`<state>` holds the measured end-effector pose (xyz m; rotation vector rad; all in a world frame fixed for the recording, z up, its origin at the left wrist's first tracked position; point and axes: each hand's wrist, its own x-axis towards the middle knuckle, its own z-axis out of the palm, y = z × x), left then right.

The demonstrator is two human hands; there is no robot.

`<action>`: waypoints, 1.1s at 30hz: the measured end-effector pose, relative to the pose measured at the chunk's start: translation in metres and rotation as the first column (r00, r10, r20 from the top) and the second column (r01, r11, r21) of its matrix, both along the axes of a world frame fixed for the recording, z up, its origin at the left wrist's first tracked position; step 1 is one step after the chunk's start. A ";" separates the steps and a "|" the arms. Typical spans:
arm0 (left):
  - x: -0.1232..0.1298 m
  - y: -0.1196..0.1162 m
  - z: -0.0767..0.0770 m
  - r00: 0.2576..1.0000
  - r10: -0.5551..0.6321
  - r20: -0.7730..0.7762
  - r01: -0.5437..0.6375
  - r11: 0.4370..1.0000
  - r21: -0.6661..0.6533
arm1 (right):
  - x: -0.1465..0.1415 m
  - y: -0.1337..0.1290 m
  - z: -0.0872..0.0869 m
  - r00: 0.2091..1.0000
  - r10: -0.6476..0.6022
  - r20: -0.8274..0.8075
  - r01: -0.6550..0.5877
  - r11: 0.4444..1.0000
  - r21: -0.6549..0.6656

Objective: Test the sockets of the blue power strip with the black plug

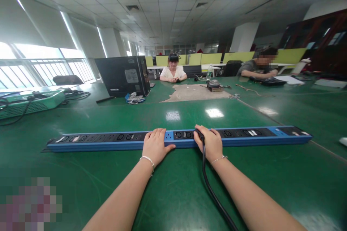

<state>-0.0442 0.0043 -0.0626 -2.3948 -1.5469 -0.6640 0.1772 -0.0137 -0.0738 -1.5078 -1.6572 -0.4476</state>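
A long blue-and-black power strip [151, 145] with rows of sockets lies across the green table. My left hand [155, 145] grips it left of the middle, fingers over the top and thumb along the front side. Right of the middle, my right hand [210, 142] is closed around the black plug [200, 134] of a power cord. The plug is at the strip's sockets; my fingers hide how far it sits in. From it the thick black cord [207, 180] runs down between my forearms to the bottom edge.
At the left stands a green plastic basket [51, 101] with cables. Behind the strip are a black computer case [123, 75] and gloves [135, 98]. Two people, one person [173, 72] opposite and another person [257, 66] at the right, sit at the table [108, 187]. A round metal device [213, 85] sits near the far edge.
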 end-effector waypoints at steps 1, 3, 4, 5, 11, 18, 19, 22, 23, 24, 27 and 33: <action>0.000 0.000 0.000 1.000 0.001 0.002 -0.001 1.000 -0.002 | 0.000 0.000 0.001 1.000 -0.002 -0.013 0.002 1.000 -0.003; 0.000 0.000 0.000 1.000 -0.002 0.006 0.002 1.000 -0.003 | -0.001 0.000 0.002 1.000 -0.003 -0.027 0.002 1.000 -0.028; 0.000 0.000 0.000 1.000 -0.003 0.007 0.003 1.000 -0.004 | -0.001 -0.001 0.002 1.000 -0.003 -0.027 0.002 0.999 -0.042; 0.000 0.000 0.000 1.000 -0.004 0.008 0.004 1.000 -0.005 | -0.002 -0.001 0.003 1.000 -0.004 -0.024 0.003 0.999 -0.052; -0.001 0.000 0.000 1.000 0.005 -0.008 -0.005 1.000 0.002 | -0.004 -0.001 0.006 0.998 -0.037 -0.042 0.034 0.998 -0.058; -0.002 0.001 -0.001 1.000 -0.002 -0.027 0.002 1.000 0.018 | -0.007 0.003 0.000 0.992 -0.098 -0.083 0.094 0.994 -0.046; -0.002 0.000 -0.001 1.000 -0.001 -0.026 0.001 1.000 0.015 | -0.007 0.004 -0.001 0.989 -0.119 -0.085 0.117 0.993 -0.035; -0.001 -0.001 0.001 1.000 0.005 -0.022 -0.005 1.000 0.006 | -0.008 0.006 -0.006 0.982 -0.171 -0.083 0.171 0.985 -0.001; 0.000 -0.001 0.002 1.000 0.007 -0.021 -0.007 1.000 0.002 | -0.008 0.006 -0.007 0.981 -0.178 -0.080 0.178 0.984 0.003; 0.000 -0.001 0.002 1.000 0.010 -0.021 -0.010 1.000 -0.002 | -0.008 0.006 -0.008 0.981 -0.180 -0.075 0.181 0.984 0.000; 0.001 -0.001 0.003 1.000 0.016 -0.022 -0.016 1.000 -0.008 | -0.007 0.004 -0.007 0.985 -0.164 -0.045 0.163 0.986 -0.035; 0.001 -0.001 0.003 0.999 0.023 -0.023 -0.023 1.000 -0.021 | -0.008 0.002 -0.004 0.985 -0.169 -0.031 0.165 0.982 -0.093</action>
